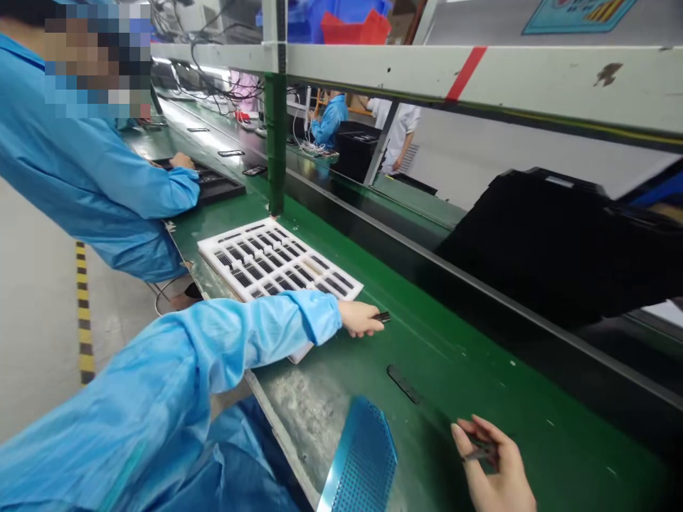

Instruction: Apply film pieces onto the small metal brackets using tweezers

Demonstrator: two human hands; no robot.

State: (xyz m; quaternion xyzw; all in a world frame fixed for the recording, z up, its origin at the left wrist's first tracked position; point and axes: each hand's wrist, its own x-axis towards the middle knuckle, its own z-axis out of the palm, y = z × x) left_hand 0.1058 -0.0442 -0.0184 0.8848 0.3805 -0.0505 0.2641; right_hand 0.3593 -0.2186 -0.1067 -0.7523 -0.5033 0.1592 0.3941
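My left hand (361, 318), at the end of a blue sleeve, is closed around several thin black strips (382, 317) that stick out past the fingers. It is over the green bench, just right of a white foam tray (346, 288) whose slots hold many dark thin pieces. A single long black strip (403, 384) lies flat on the bench between my hands. Lower right, my right hand (496, 466) has its fingers curled around a small dark grey piece (482, 453); its exact kind I cannot make out.
A blue perforated sheet (368, 455) is at the near bench edge. Beyond the green bench top (453, 355) runs a dark conveyor belt (384, 245), with a large black stack (544, 249) behind it. A green post (276, 142) rises mid-bench. A co-worker in blue (107, 171) works at left by a black tray (221, 190).
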